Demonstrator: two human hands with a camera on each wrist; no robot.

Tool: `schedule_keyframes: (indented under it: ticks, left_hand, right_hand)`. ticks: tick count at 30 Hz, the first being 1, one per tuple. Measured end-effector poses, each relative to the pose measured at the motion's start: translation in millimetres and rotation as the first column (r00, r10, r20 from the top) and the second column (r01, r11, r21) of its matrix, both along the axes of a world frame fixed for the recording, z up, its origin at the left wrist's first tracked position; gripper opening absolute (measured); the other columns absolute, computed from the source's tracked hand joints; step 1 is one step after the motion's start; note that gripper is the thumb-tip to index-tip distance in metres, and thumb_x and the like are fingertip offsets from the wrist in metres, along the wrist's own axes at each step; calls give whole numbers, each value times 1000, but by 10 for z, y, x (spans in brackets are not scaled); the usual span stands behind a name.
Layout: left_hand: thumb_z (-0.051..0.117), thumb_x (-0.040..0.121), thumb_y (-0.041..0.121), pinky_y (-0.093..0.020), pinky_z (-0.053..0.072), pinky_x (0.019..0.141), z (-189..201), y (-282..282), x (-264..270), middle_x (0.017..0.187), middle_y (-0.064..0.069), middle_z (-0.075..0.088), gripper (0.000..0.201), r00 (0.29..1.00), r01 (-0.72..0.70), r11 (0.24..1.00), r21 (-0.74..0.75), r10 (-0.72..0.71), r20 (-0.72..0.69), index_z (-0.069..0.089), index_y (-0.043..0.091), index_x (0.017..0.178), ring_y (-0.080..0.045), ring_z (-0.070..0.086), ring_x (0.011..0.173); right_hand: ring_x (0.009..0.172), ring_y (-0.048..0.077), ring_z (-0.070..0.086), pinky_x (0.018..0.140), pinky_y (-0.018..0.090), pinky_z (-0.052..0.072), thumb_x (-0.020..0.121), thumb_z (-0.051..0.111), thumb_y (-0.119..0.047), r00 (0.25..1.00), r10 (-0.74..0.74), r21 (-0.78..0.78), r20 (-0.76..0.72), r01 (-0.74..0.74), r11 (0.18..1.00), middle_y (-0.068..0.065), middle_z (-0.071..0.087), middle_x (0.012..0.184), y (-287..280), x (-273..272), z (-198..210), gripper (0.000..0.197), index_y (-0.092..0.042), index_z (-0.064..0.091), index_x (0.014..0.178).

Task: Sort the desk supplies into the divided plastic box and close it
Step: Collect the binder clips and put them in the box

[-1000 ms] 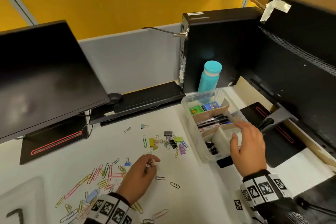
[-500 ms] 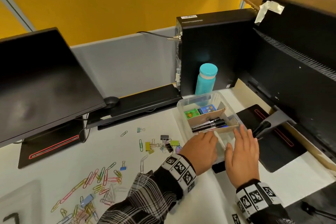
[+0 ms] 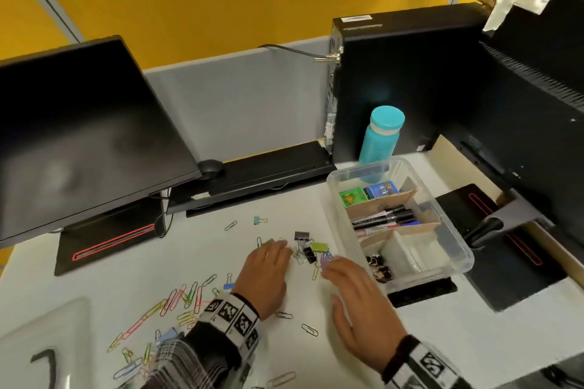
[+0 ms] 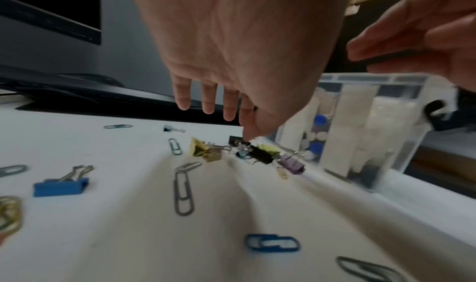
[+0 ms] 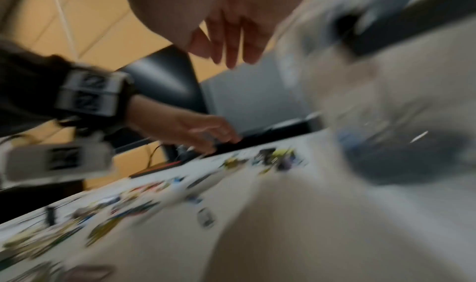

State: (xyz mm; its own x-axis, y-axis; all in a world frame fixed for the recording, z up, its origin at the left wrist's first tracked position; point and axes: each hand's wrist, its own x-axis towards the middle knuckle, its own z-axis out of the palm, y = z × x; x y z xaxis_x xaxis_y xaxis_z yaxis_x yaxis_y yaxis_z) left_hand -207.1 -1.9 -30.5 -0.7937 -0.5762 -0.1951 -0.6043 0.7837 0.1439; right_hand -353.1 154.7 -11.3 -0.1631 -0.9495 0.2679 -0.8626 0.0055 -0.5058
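Observation:
The clear divided box (image 3: 458, 240) stands open at the right, with markers (image 3: 385, 218), small green and blue packets (image 3: 354, 197) and black binder clips (image 3: 379, 267) in its compartments. Just left of it lies a small heap of coloured binder clips (image 3: 311, 251) (image 4: 260, 156). My left hand (image 3: 278, 246) (image 4: 219, 111) hangs over that heap with straight fingers, its thumb tip close to a black clip. My right hand (image 3: 331, 265) (image 5: 229, 56) reaches in from the right, fingers relaxed and holding nothing. Coloured paper clips (image 3: 183, 297) are scattered at the lower left.
A teal bottle (image 3: 379, 142) stands behind the box, in front of a black computer tower (image 3: 395, 79). Monitors stand at the left (image 3: 79, 142) and right (image 3: 537, 88), with a keyboard (image 3: 262, 174) at the back. A translucent plastic lid (image 3: 41, 341) lies at the lower left.
My left hand went from the paper clips to the box and has come back over the binder clip heap. My right hand has left the box and moved left toward the heap.

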Motion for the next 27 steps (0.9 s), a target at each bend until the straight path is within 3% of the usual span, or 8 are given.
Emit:
schedule_keyframes:
  ticks: [5, 8, 10, 15, 17, 20, 23, 27]
  left_hand:
    - [36, 98, 19, -42, 11, 120, -111, -256, -344, 160, 4, -4, 62, 984, 93, 994, 57, -101, 146, 3, 20, 151, -24, 2, 147]
    - [34, 99, 13, -40, 8, 120, -217, -290, -482, 160, 5, -10, 64, 967, 151, 985, 87, -165, 194, -1, 22, 151, -21, -2, 147]
    - [35, 97, 10, -38, 7, 120, -276, -295, -415, 159, 5, -12, 67, 960, 173, 980, 94, -189, 205, -3, 20, 151, -20, -5, 147]
    - [40, 95, 9, -39, 8, 121, -368, -201, 133, 159, 2, -14, 72, 964, 179, 982, 55, -186, 190, -6, 16, 151, -21, -6, 147]
    - [58, 88, 19, -38, 26, 115, -379, -148, 354, 159, 1, 8, 74, 980, 173, 985, -9, -171, 105, 17, 13, 150, -22, 19, 145]
    - [79, 64, 32, -34, 52, 93, -409, -90, 610, 139, 2, 53, 70, 989, 150, 987, -64, -150, 7, 57, 20, 129, -21, 57, 120]
    - [72, 69, 36, -36, 52, 92, -354, -62, 667, 131, 3, 55, 55, 991, 120, 992, -31, -122, -60, 55, 25, 120, -22, 55, 118]
    - [66, 70, 49, -32, 51, 80, -264, -6, 578, 108, 4, 54, 42, 995, 98, 992, -75, -98, 7, 58, 24, 103, -19, 54, 99]
  right_hand:
    - [126, 41, 44, 97, 45, 48, 56, 73, -23, 979, -145, 445, -143, 194, 874, 22, 44, 139, -548, 305, -357, 79, 4, 51, 128]
    - [137, 51, 11, 116, 50, -7, 78, 62, -30, 955, -90, 513, -282, 229, 827, 22, 5, 147, -687, 390, -410, 88, 7, 11, 140]
    - [132, 48, 33, 115, 43, -17, 58, 77, -30, 958, -44, 567, -284, 205, 798, 26, 32, 144, -622, 403, -512, 100, 7, 28, 137]
    - [134, 19, 34, 112, 29, 27, 54, 77, -34, 969, 161, 501, -190, -45, 864, 4, 46, 144, -196, 488, -686, 91, -13, 44, 137]
    - [134, 21, 40, 107, 36, 40, 64, 69, -28, 950, 245, 496, -192, -121, 860, 3, 46, 144, -141, 464, -730, 77, -15, 46, 136]
    - [118, 27, 52, 94, 38, 49, 71, 59, -21, 958, 226, 515, -176, -106, 851, 4, 53, 131, -181, 390, -759, 54, -16, 51, 125]
    - [94, 19, 54, 69, 24, 47, 77, 64, -20, 990, 101, 472, -101, -41, 880, -2, 50, 107, -246, 395, -585, 32, -20, 53, 107]
    - [90, 12, 50, 64, 20, 40, 89, 46, -18, 999, 31, 493, 38, -46, 869, 0, 43, 107, -315, 372, -544, 15, -18, 49, 104]
